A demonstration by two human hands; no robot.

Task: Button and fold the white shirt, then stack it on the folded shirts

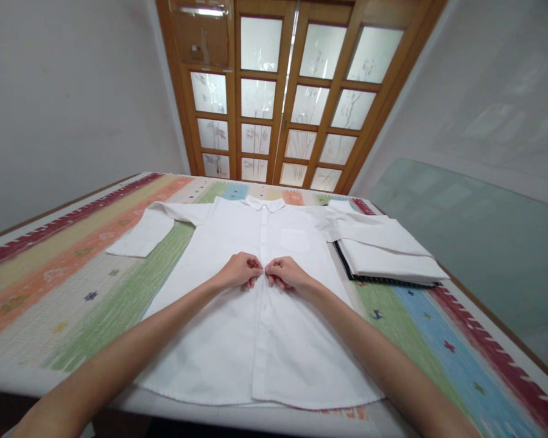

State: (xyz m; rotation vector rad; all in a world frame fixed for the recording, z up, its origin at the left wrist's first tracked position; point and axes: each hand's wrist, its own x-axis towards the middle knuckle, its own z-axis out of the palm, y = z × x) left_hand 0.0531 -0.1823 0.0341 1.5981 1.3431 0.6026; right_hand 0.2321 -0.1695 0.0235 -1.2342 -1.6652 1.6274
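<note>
A white button-up shirt [219, 347] lies face up and spread out, its collar at the far side and its hem at the near table edge. Both hands meet at the front placket, about halfway down. My left hand [244, 269] pinches the placket from the left side. From the right, my right hand [285, 272] pinches the same spot, fingertips almost touching the other hand's. The button there is hidden by the fingers. Above the hands the placket is closed up to the collar; below them the front edges lie loosely overlapped.
Folded white garments [388, 261] with a dark one underneath lie at the right, partly under the shirt's sleeve. A striped, patterned cloth [132, 292] covers the table. A frosted glass panel [475, 243] stands along the right side. Wooden doors with glass panes [296, 97] are beyond the table.
</note>
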